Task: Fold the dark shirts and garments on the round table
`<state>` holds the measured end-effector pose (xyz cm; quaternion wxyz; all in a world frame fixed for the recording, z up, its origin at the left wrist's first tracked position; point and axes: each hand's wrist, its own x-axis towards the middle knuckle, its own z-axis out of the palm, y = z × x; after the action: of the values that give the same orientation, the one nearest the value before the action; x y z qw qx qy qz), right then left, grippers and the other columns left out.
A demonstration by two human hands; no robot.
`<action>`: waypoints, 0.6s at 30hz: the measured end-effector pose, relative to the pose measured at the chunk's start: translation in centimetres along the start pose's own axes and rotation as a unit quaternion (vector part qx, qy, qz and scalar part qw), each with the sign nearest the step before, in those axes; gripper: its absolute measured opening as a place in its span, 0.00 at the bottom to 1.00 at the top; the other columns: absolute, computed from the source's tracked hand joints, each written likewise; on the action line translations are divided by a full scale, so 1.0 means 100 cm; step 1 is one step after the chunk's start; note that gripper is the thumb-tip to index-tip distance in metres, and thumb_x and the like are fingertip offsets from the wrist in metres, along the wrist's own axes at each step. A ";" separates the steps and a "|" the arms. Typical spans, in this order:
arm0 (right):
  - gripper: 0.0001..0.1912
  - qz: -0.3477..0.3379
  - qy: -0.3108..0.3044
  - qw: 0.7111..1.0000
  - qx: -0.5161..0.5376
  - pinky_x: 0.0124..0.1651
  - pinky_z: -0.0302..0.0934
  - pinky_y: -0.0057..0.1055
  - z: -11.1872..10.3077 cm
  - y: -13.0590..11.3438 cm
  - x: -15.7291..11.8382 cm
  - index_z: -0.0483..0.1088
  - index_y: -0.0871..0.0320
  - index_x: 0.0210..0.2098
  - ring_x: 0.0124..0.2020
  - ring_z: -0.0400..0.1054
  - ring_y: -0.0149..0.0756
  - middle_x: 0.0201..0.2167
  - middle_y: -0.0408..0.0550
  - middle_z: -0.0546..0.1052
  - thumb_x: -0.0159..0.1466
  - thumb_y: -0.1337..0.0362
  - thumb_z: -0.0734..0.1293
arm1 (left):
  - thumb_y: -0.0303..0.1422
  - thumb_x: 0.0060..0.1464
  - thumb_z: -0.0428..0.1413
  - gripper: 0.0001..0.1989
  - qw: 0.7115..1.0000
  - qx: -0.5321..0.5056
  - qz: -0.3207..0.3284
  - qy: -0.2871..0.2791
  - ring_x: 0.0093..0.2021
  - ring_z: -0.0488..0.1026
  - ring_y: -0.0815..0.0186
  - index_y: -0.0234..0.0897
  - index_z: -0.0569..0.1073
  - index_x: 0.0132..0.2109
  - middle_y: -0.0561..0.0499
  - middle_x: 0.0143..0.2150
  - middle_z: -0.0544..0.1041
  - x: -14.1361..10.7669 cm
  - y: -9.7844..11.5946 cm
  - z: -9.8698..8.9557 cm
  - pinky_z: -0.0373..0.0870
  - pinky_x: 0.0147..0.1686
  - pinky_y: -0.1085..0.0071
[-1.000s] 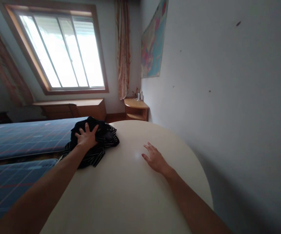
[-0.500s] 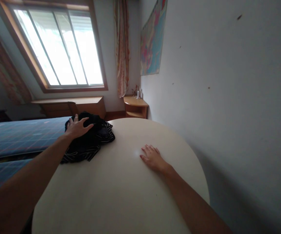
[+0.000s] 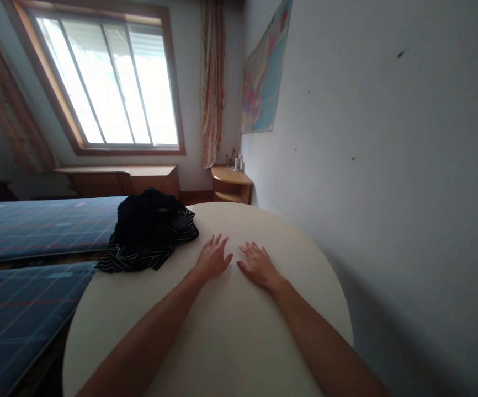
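A round cream-white table lies in front of me. On its far left part sits a crumpled heap of black clothing with thin white stripes along its lower and right edges; its exact kind is hidden by the folds. My left hand is right of the heap, apart from it, fingers spread over the tabletop and holding nothing. Close by on the right, my right hand rests palm down on the table, also with fingers apart and nothing in it. A small gap separates the two hands.
Two blue plaid mattresses lie left of the table. A white wall with a map runs along the right. Beyond the table stand a wooden corner shelf and a long desk below the window.
My left hand has left the black clothing and moved right to the table beside my right hand. The heap stays in about the same place. My right hand has hardly moved.
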<state>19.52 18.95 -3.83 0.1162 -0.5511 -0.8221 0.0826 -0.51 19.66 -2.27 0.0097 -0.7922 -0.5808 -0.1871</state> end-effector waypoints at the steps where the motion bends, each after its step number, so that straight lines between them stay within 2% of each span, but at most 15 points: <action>1: 0.33 -0.003 -0.011 1.000 -0.002 0.70 0.32 0.48 -0.001 0.000 0.000 0.53 0.54 0.69 0.72 0.38 0.44 0.72 0.50 0.51 0.69 0.47 0.53 | 0.41 0.62 0.50 0.28 0.999 -0.011 0.006 -0.030 0.69 0.55 0.49 0.36 0.62 0.65 0.38 0.68 0.62 -0.007 0.005 0.011 0.55 0.65 0.52; 3: 0.33 -0.004 -0.032 0.999 -0.013 0.69 0.35 0.47 -0.007 -0.003 0.002 0.55 0.54 0.68 0.71 0.42 0.45 0.71 0.52 0.52 0.69 0.46 0.53 | 0.41 0.64 0.48 0.25 0.998 -0.024 0.029 -0.048 0.69 0.54 0.49 0.38 0.64 0.64 0.40 0.68 0.61 -0.018 0.005 0.022 0.53 0.65 0.52; 6: 0.33 0.000 -0.046 0.998 -0.037 0.67 0.43 0.42 -0.015 -0.012 0.011 0.61 0.57 0.65 0.66 0.53 0.47 0.66 0.56 0.61 0.67 0.46 0.57 | 0.40 0.64 0.48 0.24 0.995 -0.046 0.074 -0.054 0.70 0.53 0.50 0.39 0.67 0.63 0.40 0.69 0.61 -0.025 -0.007 0.021 0.53 0.66 0.53; 9: 0.31 0.027 -0.015 0.998 -0.048 0.63 0.48 0.41 -0.015 -0.022 0.019 0.66 0.60 0.60 0.62 0.57 0.48 0.61 0.60 0.66 0.67 0.47 0.57 | 0.39 0.64 0.49 0.23 0.993 -0.061 0.090 -0.048 0.70 0.53 0.50 0.40 0.67 0.64 0.40 0.68 0.61 -0.026 -0.015 0.019 0.53 0.66 0.52; 12: 0.30 0.021 0.021 0.999 -0.036 0.66 0.44 0.40 -0.007 -0.024 0.018 0.64 0.61 0.62 0.65 0.54 0.46 0.64 0.60 0.64 0.69 0.49 0.54 | 0.38 0.64 0.49 0.22 0.993 -0.068 0.088 -0.030 0.70 0.54 0.50 0.40 0.68 0.63 0.40 0.68 0.62 -0.026 -0.015 0.022 0.54 0.66 0.50; 15: 0.32 -0.007 -0.014 1.000 -0.015 0.69 0.36 0.39 0.000 -0.018 0.012 0.58 0.60 0.67 0.69 0.46 0.43 0.69 0.55 0.56 0.69 0.50 0.53 | 0.38 0.63 0.50 0.22 0.993 -0.078 0.087 -0.024 0.70 0.54 0.51 0.39 0.68 0.62 0.40 0.68 0.62 -0.025 -0.015 0.027 0.54 0.66 0.50; 18: 0.34 -0.001 -0.045 0.999 0.001 0.70 0.32 0.41 0.001 -0.012 0.007 0.53 0.58 0.69 0.72 0.40 0.44 0.72 0.52 0.50 0.70 0.48 0.52 | 0.39 0.63 0.50 0.23 0.993 -0.081 0.085 -0.031 0.70 0.53 0.50 0.39 0.68 0.62 0.40 0.68 0.62 -0.025 -0.016 0.028 0.54 0.66 0.50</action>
<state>18.18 19.18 -3.54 0.0800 -0.5457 -0.8272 0.1078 -1.78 18.56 -5.90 -0.0568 -0.8424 -0.4939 -0.2077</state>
